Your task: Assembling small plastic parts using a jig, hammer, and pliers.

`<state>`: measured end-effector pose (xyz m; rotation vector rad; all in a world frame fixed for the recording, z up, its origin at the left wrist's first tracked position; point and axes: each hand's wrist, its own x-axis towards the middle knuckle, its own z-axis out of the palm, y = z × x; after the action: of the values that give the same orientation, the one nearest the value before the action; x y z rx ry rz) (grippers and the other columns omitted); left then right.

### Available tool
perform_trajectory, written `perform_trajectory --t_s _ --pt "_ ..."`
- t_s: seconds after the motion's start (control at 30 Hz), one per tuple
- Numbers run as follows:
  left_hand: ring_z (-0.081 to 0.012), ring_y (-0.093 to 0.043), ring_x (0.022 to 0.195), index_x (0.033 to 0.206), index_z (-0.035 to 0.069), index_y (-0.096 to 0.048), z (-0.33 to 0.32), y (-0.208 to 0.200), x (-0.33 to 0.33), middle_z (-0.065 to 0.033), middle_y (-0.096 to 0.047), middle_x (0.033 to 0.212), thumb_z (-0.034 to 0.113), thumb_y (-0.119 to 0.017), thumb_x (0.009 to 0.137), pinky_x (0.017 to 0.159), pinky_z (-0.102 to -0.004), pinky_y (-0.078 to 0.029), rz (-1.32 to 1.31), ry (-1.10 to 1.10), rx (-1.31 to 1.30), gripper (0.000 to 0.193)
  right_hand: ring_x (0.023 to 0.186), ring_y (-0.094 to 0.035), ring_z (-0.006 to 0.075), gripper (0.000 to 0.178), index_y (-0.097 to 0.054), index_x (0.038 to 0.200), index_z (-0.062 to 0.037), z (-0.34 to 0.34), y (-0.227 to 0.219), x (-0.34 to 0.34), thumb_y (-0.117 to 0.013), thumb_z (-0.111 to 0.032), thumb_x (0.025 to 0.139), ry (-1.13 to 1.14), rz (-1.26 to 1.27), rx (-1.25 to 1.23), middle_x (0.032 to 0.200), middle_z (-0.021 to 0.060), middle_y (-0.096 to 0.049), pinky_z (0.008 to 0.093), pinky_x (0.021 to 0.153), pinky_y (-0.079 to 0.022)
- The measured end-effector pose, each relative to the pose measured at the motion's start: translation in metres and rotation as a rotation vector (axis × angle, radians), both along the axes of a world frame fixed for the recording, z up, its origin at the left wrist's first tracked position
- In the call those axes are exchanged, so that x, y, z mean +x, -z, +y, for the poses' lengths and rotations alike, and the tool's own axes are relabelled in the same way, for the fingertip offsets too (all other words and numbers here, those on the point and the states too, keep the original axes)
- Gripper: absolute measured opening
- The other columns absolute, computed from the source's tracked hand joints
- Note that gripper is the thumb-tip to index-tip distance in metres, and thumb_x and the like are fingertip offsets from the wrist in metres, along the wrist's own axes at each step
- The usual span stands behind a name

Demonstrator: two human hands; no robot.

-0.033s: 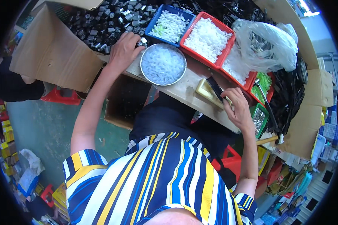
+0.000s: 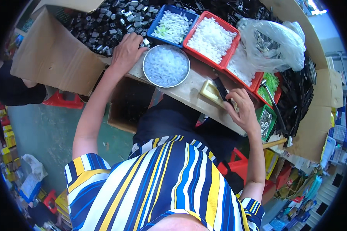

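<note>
My left hand (image 2: 128,53) lies at the near edge of a heap of small black and silver block-like parts (image 2: 115,23), thumb apart from its bent fingers. Nothing shows in its grasp. A silver piece (image 2: 145,42) is close to the thumb. On the bench, my right hand (image 2: 241,107) pinches the near end of a slim black bar-shaped part (image 2: 220,88). This part is tilted over a cream-coloured block with a recess (image 2: 209,91). My fingers partly hide the block's near end. Between my hands stands a round metal bowl (image 2: 145,71) of translucent small pieces.
Behind are a blue tray (image 2: 152,32) of white tubes and a red tray (image 2: 205,58) of white pieces. To the right are a clear plastic bag (image 2: 273,46), a hammer-like tool (image 2: 274,104), green pieces (image 2: 271,86) and a green tray (image 2: 273,129). Cardboard (image 2: 58,54) borders the heap.
The view has shifted very slightly. My right hand and the black bar-shaped part have barely moved; my left hand stays at the heap.
</note>
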<state>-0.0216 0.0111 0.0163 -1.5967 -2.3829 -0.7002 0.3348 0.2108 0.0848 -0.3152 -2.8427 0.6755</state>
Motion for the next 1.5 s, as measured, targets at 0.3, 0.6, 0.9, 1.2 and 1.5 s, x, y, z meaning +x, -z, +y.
perform_trajectory --t_s 0.3,0.6,0.9,1.2,1.5 --pt "-0.0349 -0.054 0.090 0.094 0.000 -0.051 0.001 -0.009 -0.001 -0.0151 -0.053 0.091 0.013 -0.068 0.087 0.076 -0.0426 -0.045 0.058 0.063 -0.101 0.022 0.097 -0.056 0.0290 0.012 -0.061 0.091 -0.0036 0.001 0.026 0.014 -0.068 -0.007 0.082 0.050 0.016 0.126 0.099 0.0108 -0.055 0.0398 0.076 -0.048" --pt "-0.0363 -0.056 0.076 0.089 -0.001 -0.049 -0.001 -0.014 -0.005 -0.0164 -0.053 0.082 0.013 -0.070 0.087 0.067 -0.0434 -0.046 -0.095 0.066 -0.073 0.025 0.098 -0.056 0.0266 0.013 -0.061 0.090 -0.0043 -0.004 0.016 0.011 -0.062 -0.005 0.077 0.020 -0.121 0.334 0.096 0.0115 -0.053 0.0397 0.078 -0.045" --pt "-0.0233 -0.062 0.073 0.103 -0.001 -0.062 -0.002 -0.016 0.006 -0.0131 -0.064 0.088 0.010 -0.072 0.085 0.066 -0.0333 -0.050 -0.341 -0.016 0.074 0.024 0.099 -0.058 0.0276 0.014 -0.063 0.099 -0.0044 -0.003 0.013 0.012 -0.066 -0.012 0.087 0.074 -0.202 0.228 0.102 0.0098 -0.056 0.0414 0.080 -0.045" --pt "-0.0072 -0.063 0.086 0.110 -0.001 -0.069 0.000 -0.041 0.064 -0.0032 -0.069 0.100 -0.006 -0.075 0.081 0.080 -0.0212 -0.053 -1.149 0.107 0.438 0.030 0.096 -0.062 0.0281 0.023 -0.064 0.105 -0.0053 -0.020 0.011 -0.001 -0.070 -0.008 0.083 0.151 0.185 0.132 0.104 0.0103 -0.061 0.0403 0.079 -0.047" --pt "-0.0130 -0.067 0.094 0.115 -0.002 -0.065 0.046 -0.036 0.179 -0.0086 -0.069 0.105 -0.002 -0.070 0.088 0.088 -0.0265 -0.055 -1.875 0.305 0.394 0.028 0.083 -0.068 0.0242 0.023 -0.066 0.100 0.0006 -0.046 0.011 -0.028 -0.075 -0.004 0.080 0.232 0.420 -0.369 0.092 0.0136 -0.066 0.0343 0.071 -0.053"
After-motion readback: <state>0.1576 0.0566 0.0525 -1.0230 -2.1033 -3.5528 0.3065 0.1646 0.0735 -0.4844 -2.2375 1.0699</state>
